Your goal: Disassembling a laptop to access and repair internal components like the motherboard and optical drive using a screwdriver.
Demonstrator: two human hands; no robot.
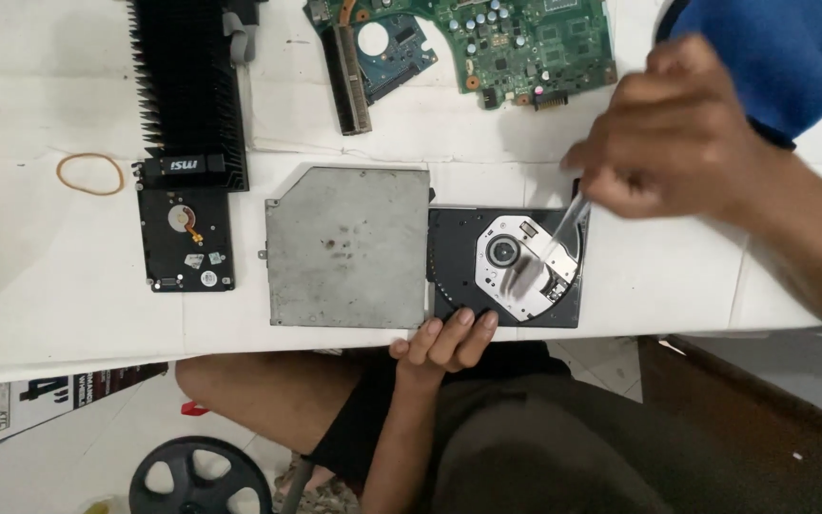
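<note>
Right hand (673, 143) pinching clear brush (554, 247) over black optical drive (506, 266), left hand (449, 341) fingers spread on its edge

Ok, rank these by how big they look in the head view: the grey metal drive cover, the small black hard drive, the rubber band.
1. Grey metal drive cover, clearly largest.
2. Small black hard drive.
3. Rubber band, smallest.
All lie flat on the same table, so nearness hardly skews it.
</note>
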